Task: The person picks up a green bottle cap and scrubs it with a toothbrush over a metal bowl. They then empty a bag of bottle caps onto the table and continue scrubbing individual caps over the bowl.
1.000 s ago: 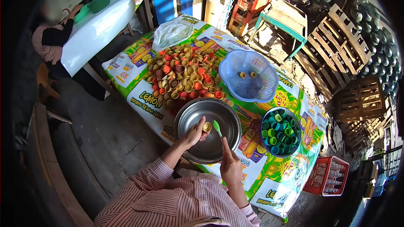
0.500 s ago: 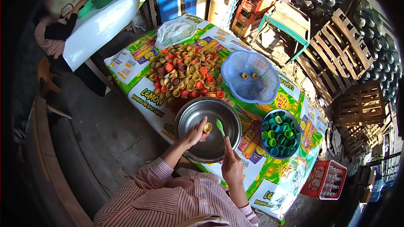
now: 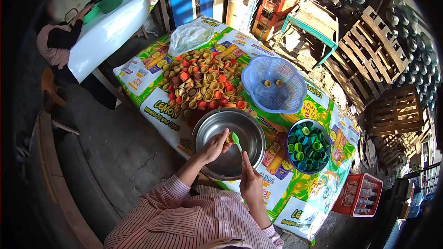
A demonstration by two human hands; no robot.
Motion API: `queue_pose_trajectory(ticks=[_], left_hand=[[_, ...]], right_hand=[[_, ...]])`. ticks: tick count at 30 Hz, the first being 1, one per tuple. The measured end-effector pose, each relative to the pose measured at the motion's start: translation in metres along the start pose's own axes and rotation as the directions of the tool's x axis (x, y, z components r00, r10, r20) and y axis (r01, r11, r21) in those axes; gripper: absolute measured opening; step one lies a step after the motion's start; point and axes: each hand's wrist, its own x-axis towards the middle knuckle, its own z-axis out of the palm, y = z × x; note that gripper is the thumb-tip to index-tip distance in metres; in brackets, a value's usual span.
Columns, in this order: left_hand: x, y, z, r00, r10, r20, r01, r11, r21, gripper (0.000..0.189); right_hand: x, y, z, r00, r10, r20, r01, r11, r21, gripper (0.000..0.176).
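Observation:
Over a steel bowl [image 3: 206,168], my left hand [image 3: 213,148] pinches a small yellow bottle cap [image 3: 229,138] between thumb and fingers. My right hand [image 3: 251,183] is closed on the pale handle of a slim tool with a green oval head [image 3: 236,140]. That head overlaps the cap's right side in this view. Beyond the bowl lies a heap of yellow, orange and red bottle caps [image 3: 203,80]. A blue plastic basket [image 3: 295,103] to its right has two yellow caps in it. Green and teal caps [image 3: 305,150] fill a dark round bowl [image 3: 318,169] on the right.
A patterned plastic cover [image 3: 154,110] spreads over the table, with a clear plastic bag [image 3: 191,37] at the far side. A person [image 3: 60,46] is at a white table [image 3: 110,32] with green baskets. Red crates [image 3: 272,11], a bottle crate [image 3: 355,196] and wooden pallets [image 3: 374,48] stand around.
The green head of the tool has moved left and slightly down from beside the cap until it overlaps it. My left hand has shifted little, still pinching the cap.

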Motion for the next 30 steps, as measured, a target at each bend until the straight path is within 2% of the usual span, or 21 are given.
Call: queue_pose_trajectory(ticks=[2,3,5,9,11,12,13,14,15,17,18,20,21,23,24,25,27,28,29,30], left_hand=[[-0.007,0.012,0.003,0.989,0.112,-0.094,-0.081,0.957,0.279,0.04],[-0.007,0.011,0.004,0.99,0.109,-0.094,-0.079,0.957,0.279,0.04],[-0.007,0.009,0.007,0.883,0.462,-0.074,-0.364,0.777,0.514,0.029],[-0.006,0.001,0.012,0.86,0.504,-0.077,-0.432,0.801,0.414,0.018],[-0.009,0.004,0.012,0.868,0.493,-0.056,-0.427,0.801,0.42,0.017],[-0.01,0.004,0.012,0.84,0.542,-0.029,-0.478,0.765,0.432,0.018],[-0.01,0.006,0.01,0.808,0.589,0.001,-0.527,0.723,0.446,0.02],[-0.011,0.006,0.005,0.813,0.58,0.053,-0.534,0.706,0.465,0.027],[-0.012,0.008,0.002,0.804,0.589,0.083,-0.554,0.689,0.468,0.032],[-0.014,0.009,-0.003,0.776,0.608,0.167,-0.581,0.587,0.564,0.038],[-0.015,0.011,-0.004,0.777,0.607,0.165,-0.58,0.59,0.562,0.038],[-0.018,0.018,-0.005,0.752,0.614,0.24,-0.605,0.499,0.62,0.053],[-0.017,0.019,-0.004,0.753,0.614,0.238,-0.604,0.501,0.62,0.053],[-0.02,0.016,-0.003,0.823,0.552,0.135,-0.545,0.699,0.462,0.069],[-0.02,0.017,-0.005,0.817,0.558,0.147,-0.557,0.696,0.452,0.076],[-0.019,0.017,-0.006,0.811,0.563,0.158,-0.568,0.694,0.442,0.082],[-0.018,0.017,-0.011,0.802,0.581,0.138,-0.564,0.663,0.493,0.084],[-0.018,0.018,-0.013,0.806,0.576,0.133,-0.552,0.653,0.519,0.086],[-0.018,0.019,-0.014,0.803,0.579,0.141,-0.544,0.616,0.57,0.09],[-0.017,0.018,-0.015,0.81,0.572,0.127,-0.529,0.62,0.579,0.092]], right_hand=[[0.0,0.0,0.001,1.0,0.016,0.004,-0.016,0.999,-0.051,0.054],[-0.001,-0.001,0.002,1.0,0.018,0.005,-0.018,0.999,-0.051,0.054],[-0.002,-0.006,0.002,0.995,0.092,0.039,-0.093,0.995,0.042,0.058],[-0.006,-0.009,0.005,0.991,0.123,0.058,-0.128,0.986,0.103,0.053],[-0.009,-0.001,0.011,0.999,0.045,0.026,-0.051,0.946,0.321,0.053],[-0.01,-0.002,0.009,0.999,0.037,0.023,-0.042,0.946,0.322,0.053],[-0.011,-0.005,0.005,0.951,0.217,0.22,-0.308,0.726,0.615,0.052],[-0.012,-0.008,0.001,0.836,0.295,0.462,-0.545,0.361,0.756,0.051],[-0.011,-0.008,-0.007,0.766,0.254,0.59,-0.639,0.205,0.741,0.049],[-0.009,-0.007,-0.017,0.685,0.201,0.7,-0.71,-0.031,0.704,0.048],[-0.009,-0.003,-0.02,0.682,0.204,0.702,-0.712,-0.032,0.701,0.048],[-0.01,0.007,-0.02,0.637,0.054,0.769,-0.73,-0.28,0.624,0.048],[-0.01,0.01,-0.018,0.635,0.055,0.771,-0.731,-0.28,0.622,0.048],[-0.016,0.017,-0.013,0.644,-0.019,0.765,-0.687,-0.457,0.566,0.049],[-0.018,0.017,-0.012,0.653,-0.059,0.755,-0.653,-0.548,0.522,0.049],[-0.019,0.018,-0.011,0.648,-0.056,0.76,-0.653,-0.554,0.516,0.049],[-0.017,0.017,-0.01,0.698,-0.054,0.714,-0.622,-0.539,0.567,0.049],[-0.015,0.013,-0.011,0.716,0.049,0.697,-0.619,-0.418,0.665,0.05],[-0.013,0.004,-0.01,0.709,0.303,0.637,-0.632,-0.127,0.764,0.049],[-0.015,0.009,0.001,0.821,0.345,0.456,-0.542,0.213,0.813,0.05]])
